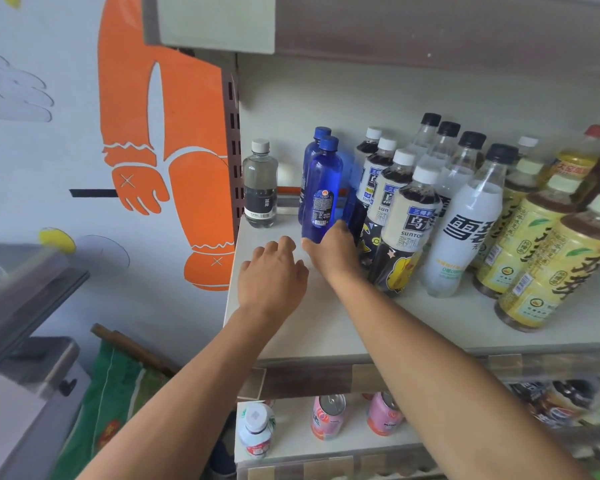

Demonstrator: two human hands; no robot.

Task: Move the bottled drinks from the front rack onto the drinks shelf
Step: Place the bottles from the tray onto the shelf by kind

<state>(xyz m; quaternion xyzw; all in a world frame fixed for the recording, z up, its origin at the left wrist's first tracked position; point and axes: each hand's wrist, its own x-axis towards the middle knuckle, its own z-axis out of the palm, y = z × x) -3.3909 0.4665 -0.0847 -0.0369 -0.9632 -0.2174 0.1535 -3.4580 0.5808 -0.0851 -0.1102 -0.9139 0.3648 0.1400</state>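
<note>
The right hand (333,252) grips the base of a blue bottle (321,192) standing on the drinks shelf (326,323), with a second blue one just behind at 11 o'clock. The left hand (272,275) hovers relaxed, holding nothing. Full and rigid, the bottle is probably heavy with a slick wall; a mid-body hold would suit better. At 3 o'clock stand four dark tea bottles (404,230) and four black-capped clear ones (465,216); one grey water bottle (260,188) sits at 9.

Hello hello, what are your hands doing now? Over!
Right hand grips blue bottle low, on the shelf. Left hand open beside it. Nothing blocking.
</note>
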